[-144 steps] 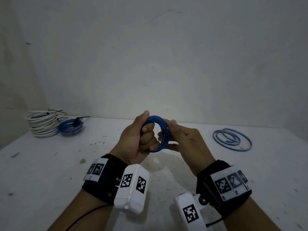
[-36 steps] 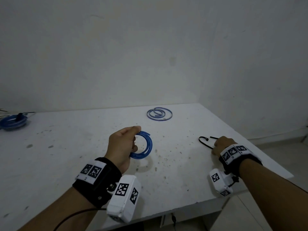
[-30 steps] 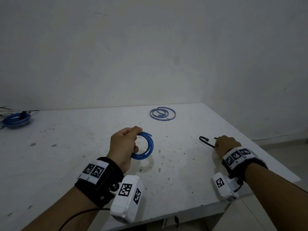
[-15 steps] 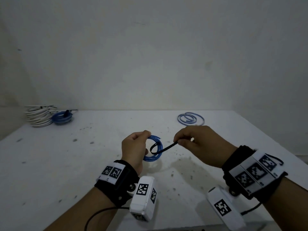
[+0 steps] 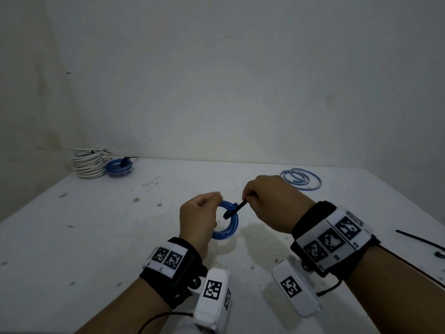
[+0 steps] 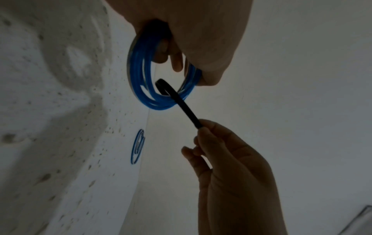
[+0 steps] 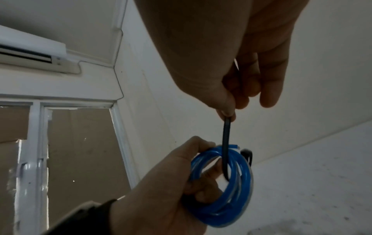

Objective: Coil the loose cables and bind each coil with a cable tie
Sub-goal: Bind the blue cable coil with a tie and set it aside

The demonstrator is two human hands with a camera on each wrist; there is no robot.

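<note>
My left hand (image 5: 215,201) grips a small coil of blue cable (image 5: 230,227) upright a little above the white table (image 5: 96,237). My right hand (image 5: 246,198) pinches one end of a black cable tie (image 5: 234,209) between thumb and forefinger. The tie's curled free end hooks into the ring of the coil (image 6: 141,89). In the left wrist view the tie (image 6: 181,105) crosses over the coil's strands. In the right wrist view the tie (image 7: 225,143) runs down from my pinching fingers (image 7: 228,112) into the coil (image 7: 241,190).
A stack of white cable coils (image 5: 88,163) and a bound blue coil (image 5: 119,166) sit at the table's back left. A loose blue cable (image 5: 302,179) lies at the back right. Another black tie (image 5: 419,242) lies near the right edge.
My right hand left the coil, took a black tie from the table's right side and brought it to the coil. The tie's end now sits further into the ring.
</note>
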